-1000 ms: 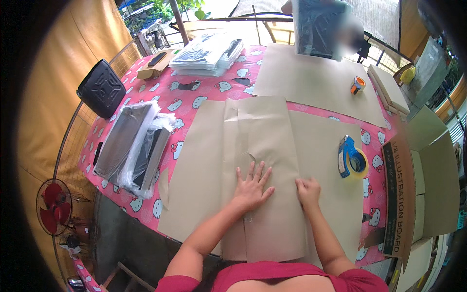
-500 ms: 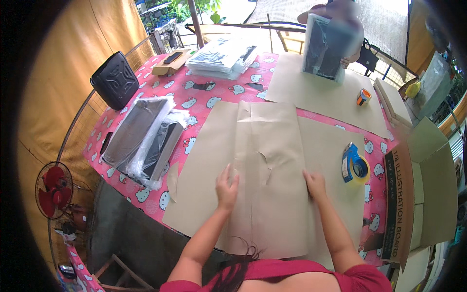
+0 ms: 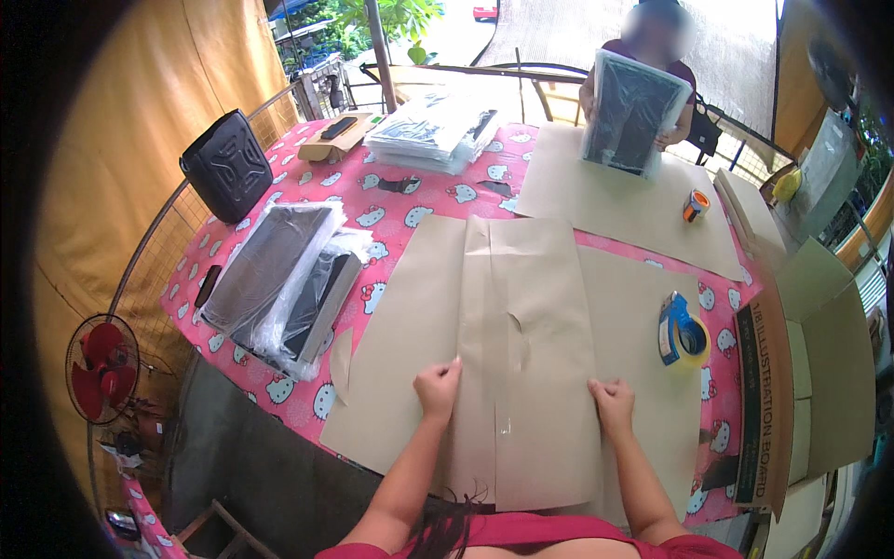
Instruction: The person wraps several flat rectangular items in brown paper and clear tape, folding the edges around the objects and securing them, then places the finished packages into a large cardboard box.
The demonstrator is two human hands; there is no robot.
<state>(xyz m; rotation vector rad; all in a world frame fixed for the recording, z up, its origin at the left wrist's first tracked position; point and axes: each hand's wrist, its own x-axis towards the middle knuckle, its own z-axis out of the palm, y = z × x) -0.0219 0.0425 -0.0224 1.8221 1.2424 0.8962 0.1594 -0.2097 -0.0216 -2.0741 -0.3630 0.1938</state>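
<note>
Single head-mounted fisheye, looking steeply down and forward over the tabletop [image 3: 410, 210]. Close to the near edge, far side in frame. Rim bends and vignettes heavily, so the corners are probably unreliable.

Both hands rest at the near end of a paper-wrapped parcel [image 3: 531, 354] on the table [image 3: 410, 210]. The left hand [image 3: 438, 387] has flat brown paper [image 3: 400, 373] beside it, then a stack of plastic-wrapped frames [image 3: 279, 279] farther left. Right of the right hand [image 3: 612, 402] lies bare paper, with a tape dispenser [image 3: 682, 328] beyond and an open cardboard box [image 3: 819, 373] at the table edge.
</note>
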